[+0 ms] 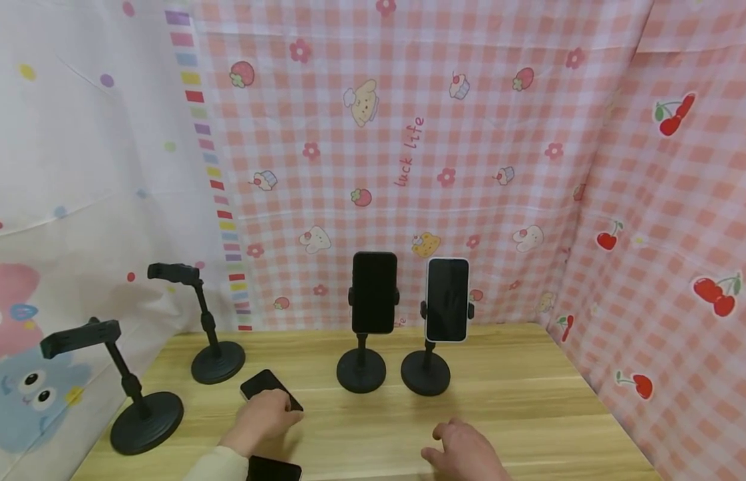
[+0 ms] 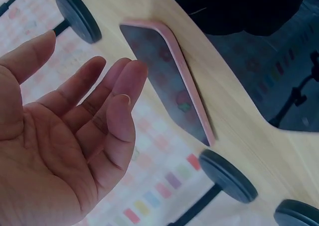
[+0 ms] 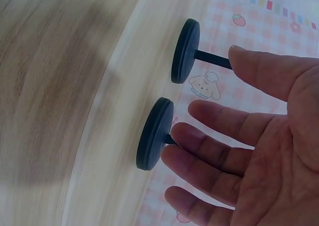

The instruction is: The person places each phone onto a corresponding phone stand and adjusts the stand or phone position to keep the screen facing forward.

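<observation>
My left hand [image 1: 261, 421] is over a phone [image 1: 261, 381] lying on the table, its fingers loosely bent. In the left wrist view, a gap shows between the left hand [image 2: 84, 121] and that phone, which has a pink edge [image 2: 187, 76]. Close to the left wrist lies another phone [image 1: 273, 469], partly hidden by the sleeve; its dark screen [image 2: 264, 76] reflects the surroundings. My right hand [image 1: 465, 451] hovers near the table's front, fingers spread and slightly bent, holding nothing. Ahead, one stand holds a black phone [image 1: 375, 292] and another a white-rimmed phone [image 1: 447, 300], both upright.
Two black phone stands [image 1: 147, 421] [image 1: 218, 361] with bare clamps rise at the table's left. The phone-bearing stands have round bases [image 1: 360, 371] [image 1: 425, 374] near the back. Patterned cloth [image 1: 373, 133] hangs behind and along both sides of the wooden table [image 1: 517, 381].
</observation>
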